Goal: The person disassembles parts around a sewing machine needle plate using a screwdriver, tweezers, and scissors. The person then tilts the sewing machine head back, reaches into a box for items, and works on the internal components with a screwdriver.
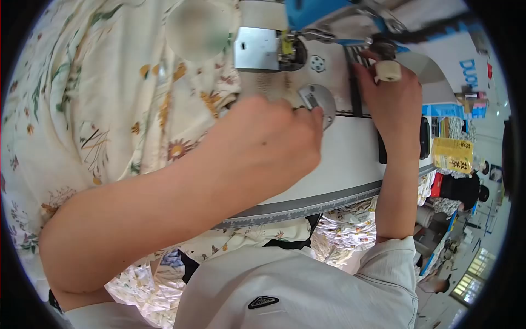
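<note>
Floral fabric [107, 118] = main item: cream/off-wht, printed w/ ochre blooms, green sprigs, one rust sunburst flower, thin dark line stems. Soft, loose, long folds; bunched nr the metal plate [255, 48]. Loc: L side of view, spread beside the sewing machine [312, 12] (blue/wht).

L hand [276, 131]: fingers curled down at the shiny round disc [320, 101], just R of fabric edge; fingertips mostly hidden, can't tell if grasping anything. L forearm lies across fabric, in front of it.

R hand [392, 96]: fingers bent around/next to cream knob [388, 71], nr dark bar [355, 82]; can't confirm grip.
</note>
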`<state>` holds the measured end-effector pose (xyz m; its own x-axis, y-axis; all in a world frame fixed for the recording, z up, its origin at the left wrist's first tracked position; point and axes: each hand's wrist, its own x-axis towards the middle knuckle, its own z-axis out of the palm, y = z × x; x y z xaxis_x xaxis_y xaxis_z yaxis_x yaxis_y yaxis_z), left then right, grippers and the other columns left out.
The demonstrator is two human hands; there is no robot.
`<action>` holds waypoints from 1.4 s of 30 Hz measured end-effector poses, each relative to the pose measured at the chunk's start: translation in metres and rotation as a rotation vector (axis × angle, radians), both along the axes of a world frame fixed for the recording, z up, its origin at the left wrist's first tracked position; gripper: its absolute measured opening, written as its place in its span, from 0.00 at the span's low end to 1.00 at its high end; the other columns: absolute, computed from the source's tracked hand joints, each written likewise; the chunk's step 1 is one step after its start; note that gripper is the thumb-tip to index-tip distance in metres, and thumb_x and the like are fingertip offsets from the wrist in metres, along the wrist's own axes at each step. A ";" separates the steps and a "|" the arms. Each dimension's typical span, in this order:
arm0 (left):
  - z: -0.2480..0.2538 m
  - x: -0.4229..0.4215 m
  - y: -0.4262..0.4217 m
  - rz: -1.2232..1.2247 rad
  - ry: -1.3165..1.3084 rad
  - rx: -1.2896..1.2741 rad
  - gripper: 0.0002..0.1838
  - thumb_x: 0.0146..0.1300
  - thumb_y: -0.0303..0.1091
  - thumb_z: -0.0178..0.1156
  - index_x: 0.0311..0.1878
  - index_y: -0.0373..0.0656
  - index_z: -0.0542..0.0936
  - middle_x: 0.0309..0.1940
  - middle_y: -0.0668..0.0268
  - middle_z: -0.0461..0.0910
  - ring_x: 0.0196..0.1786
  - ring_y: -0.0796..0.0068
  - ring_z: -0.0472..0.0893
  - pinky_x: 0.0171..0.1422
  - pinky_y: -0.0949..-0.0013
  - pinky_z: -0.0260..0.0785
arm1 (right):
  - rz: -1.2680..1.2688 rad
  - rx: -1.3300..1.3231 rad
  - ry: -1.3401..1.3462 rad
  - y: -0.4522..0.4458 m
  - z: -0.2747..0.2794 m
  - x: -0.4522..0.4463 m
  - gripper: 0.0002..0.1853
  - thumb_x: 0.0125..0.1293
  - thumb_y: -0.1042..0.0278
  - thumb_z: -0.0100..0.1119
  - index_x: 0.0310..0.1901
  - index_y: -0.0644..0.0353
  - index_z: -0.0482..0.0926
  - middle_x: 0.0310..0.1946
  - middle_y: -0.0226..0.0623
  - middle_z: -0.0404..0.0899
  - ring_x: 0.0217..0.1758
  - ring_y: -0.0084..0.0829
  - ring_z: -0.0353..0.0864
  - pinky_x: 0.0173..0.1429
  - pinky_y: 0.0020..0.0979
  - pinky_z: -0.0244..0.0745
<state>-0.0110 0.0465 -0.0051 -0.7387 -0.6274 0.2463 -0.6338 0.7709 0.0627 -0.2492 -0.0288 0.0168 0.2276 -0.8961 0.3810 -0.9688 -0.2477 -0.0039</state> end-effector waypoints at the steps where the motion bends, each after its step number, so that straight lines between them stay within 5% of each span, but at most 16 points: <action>1: -0.001 -0.001 -0.001 0.012 -0.009 0.006 0.21 0.67 0.33 0.66 0.61 0.34 0.86 0.29 0.68 0.82 0.30 0.69 0.83 0.33 0.65 0.76 | 0.021 0.019 -0.008 0.000 0.000 -0.001 0.10 0.69 0.64 0.69 0.48 0.55 0.88 0.38 0.43 0.90 0.41 0.54 0.89 0.45 0.49 0.84; 13: 0.010 -0.007 -0.010 -0.028 0.044 -0.025 0.19 0.64 0.33 0.71 0.57 0.39 0.88 0.24 0.73 0.77 0.27 0.74 0.79 0.27 0.67 0.70 | 0.049 0.016 -0.198 0.008 -0.013 -0.017 0.09 0.68 0.62 0.70 0.38 0.58 0.85 0.33 0.40 0.86 0.38 0.50 0.89 0.42 0.47 0.85; 17: 0.011 -0.007 -0.012 -0.043 0.047 -0.035 0.19 0.61 0.33 0.75 0.56 0.41 0.89 0.23 0.75 0.75 0.25 0.75 0.76 0.26 0.67 0.68 | 0.042 0.008 -0.228 0.010 -0.012 -0.019 0.10 0.68 0.63 0.73 0.46 0.57 0.88 0.29 0.39 0.86 0.34 0.45 0.87 0.41 0.44 0.81; 29: 0.026 -0.006 -0.006 0.005 0.028 0.097 0.20 0.59 0.30 0.76 0.55 0.40 0.90 0.21 0.73 0.72 0.23 0.73 0.74 0.27 0.65 0.65 | 0.087 0.013 -0.275 0.015 -0.008 -0.022 0.09 0.66 0.65 0.74 0.43 0.57 0.86 0.28 0.38 0.84 0.32 0.44 0.86 0.38 0.45 0.79; 34: 0.069 0.017 -0.004 0.095 -0.107 0.150 0.17 0.59 0.30 0.75 0.51 0.38 0.90 0.24 0.70 0.77 0.24 0.69 0.75 0.28 0.64 0.67 | 0.116 0.024 -0.316 0.020 -0.004 -0.021 0.09 0.66 0.66 0.74 0.44 0.58 0.86 0.28 0.38 0.83 0.30 0.41 0.84 0.37 0.41 0.77; 39: 0.088 0.065 -0.042 0.378 -0.180 -0.021 0.08 0.65 0.30 0.72 0.44 0.36 0.88 0.34 0.59 0.86 0.35 0.59 0.81 0.44 0.55 0.74 | 0.163 -0.010 -0.286 0.018 -0.003 -0.018 0.09 0.67 0.67 0.74 0.45 0.58 0.87 0.26 0.38 0.81 0.27 0.39 0.81 0.34 0.38 0.73; 42: 0.079 0.094 -0.083 0.310 -0.051 -0.079 0.08 0.70 0.32 0.69 0.43 0.37 0.89 0.37 0.58 0.86 0.40 0.57 0.82 0.52 0.55 0.75 | 0.138 -0.028 -0.267 0.020 0.000 -0.024 0.09 0.68 0.67 0.73 0.45 0.58 0.88 0.24 0.38 0.80 0.25 0.38 0.79 0.32 0.38 0.72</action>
<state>0.0830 -0.0363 0.0736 -0.5282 -0.8048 0.2708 -0.8400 0.5419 -0.0278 -0.2730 -0.0091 0.0164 0.2352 -0.8520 0.4678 -0.8914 -0.3809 -0.2457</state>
